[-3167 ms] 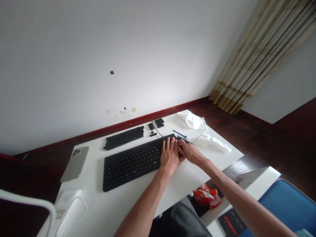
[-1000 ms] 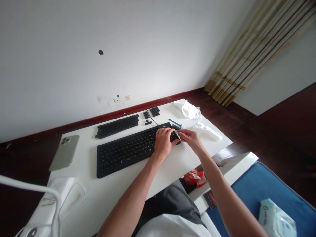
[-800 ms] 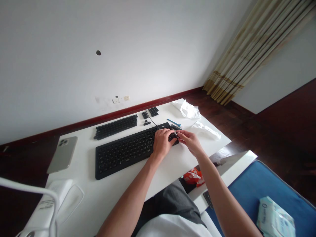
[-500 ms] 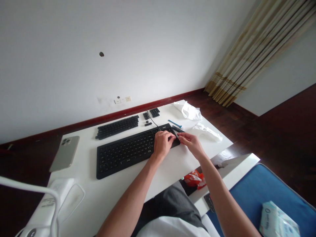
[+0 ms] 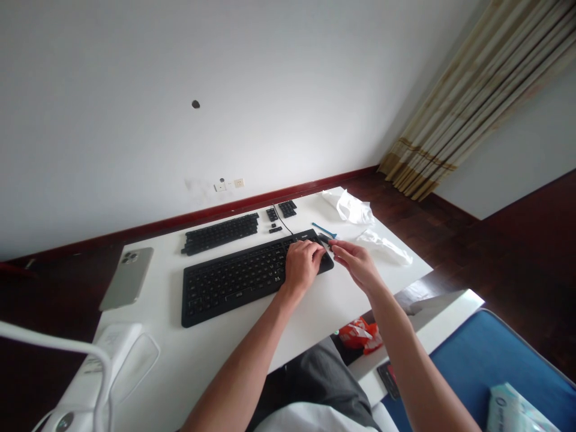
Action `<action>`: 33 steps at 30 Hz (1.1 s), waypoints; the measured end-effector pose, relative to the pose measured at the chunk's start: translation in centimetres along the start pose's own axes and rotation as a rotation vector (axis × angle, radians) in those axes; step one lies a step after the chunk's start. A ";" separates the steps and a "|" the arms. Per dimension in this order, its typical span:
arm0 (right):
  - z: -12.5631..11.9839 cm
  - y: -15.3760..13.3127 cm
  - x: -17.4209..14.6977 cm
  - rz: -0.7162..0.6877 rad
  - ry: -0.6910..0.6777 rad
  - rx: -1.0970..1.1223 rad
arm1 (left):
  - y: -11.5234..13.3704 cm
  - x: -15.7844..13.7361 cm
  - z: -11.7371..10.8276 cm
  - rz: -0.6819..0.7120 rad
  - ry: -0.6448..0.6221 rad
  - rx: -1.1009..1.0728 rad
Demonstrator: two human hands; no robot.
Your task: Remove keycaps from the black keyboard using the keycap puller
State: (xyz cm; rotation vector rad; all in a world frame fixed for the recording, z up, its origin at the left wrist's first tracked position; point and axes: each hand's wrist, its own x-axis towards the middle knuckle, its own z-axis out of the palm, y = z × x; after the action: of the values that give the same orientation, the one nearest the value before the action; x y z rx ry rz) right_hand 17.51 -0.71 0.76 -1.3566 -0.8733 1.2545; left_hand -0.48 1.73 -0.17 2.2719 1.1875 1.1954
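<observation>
A black keyboard (image 5: 234, 279) with its keycaps off lies across the white desk. My left hand (image 5: 302, 263) rests on its right end, fingers curled and thumb drawn in; whatever they may hold is hidden. Just right of it, my right hand (image 5: 355, 261) is pinched near the keyboard's right edge. A small dark thing shows at its fingertips, too small to name. Behind the fingers lies a dark slim object, partly covered, and beyond it a blue stick-like tool (image 5: 324, 230). Loose black keycaps (image 5: 222, 233) stand in rows behind the keyboard, with smaller groups to their right.
Crumpled white tissues or wipes (image 5: 353, 207) lie at the desk's right side. On the left are a phone (image 5: 128, 279) and a white power strip (image 5: 101, 366) with a cable. Below the desk edge, an open drawer holds a red packet (image 5: 357, 335). A blue seat (image 5: 508, 372) stands at right.
My right hand has drawn slightly away from the left, with a small dark thing at its fingertips. My left hand stays on the keyboard's right end. The whole view has shifted slightly.
</observation>
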 end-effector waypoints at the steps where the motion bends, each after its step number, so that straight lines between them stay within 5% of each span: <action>1: 0.1 0.2 -0.1 -0.009 0.007 0.019 | 0.0 0.0 0.1 -0.007 0.005 -0.014; 9: 0.8 1.3 -0.6 -0.083 -0.007 0.042 | 0.0 -0.1 0.3 0.000 0.056 -0.112; 17: 0.2 1.2 0.7 -0.322 0.225 -0.370 | 0.2 -0.2 0.6 -0.013 0.084 -0.175; 25: 2.3 -3.5 9.4 -0.413 0.149 -0.814 | -0.8 0.5 0.6 -0.294 0.229 -0.478; 33: 8.2 -2.8 16.4 -0.420 0.064 -1.100 | -2.7 1.2 0.1 -0.408 0.277 -0.606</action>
State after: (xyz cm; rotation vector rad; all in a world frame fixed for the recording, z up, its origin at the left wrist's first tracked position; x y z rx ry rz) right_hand 12.96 17.28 0.77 -1.8597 -1.8224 0.3414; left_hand -1.47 4.38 -1.21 1.3850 1.1076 1.4753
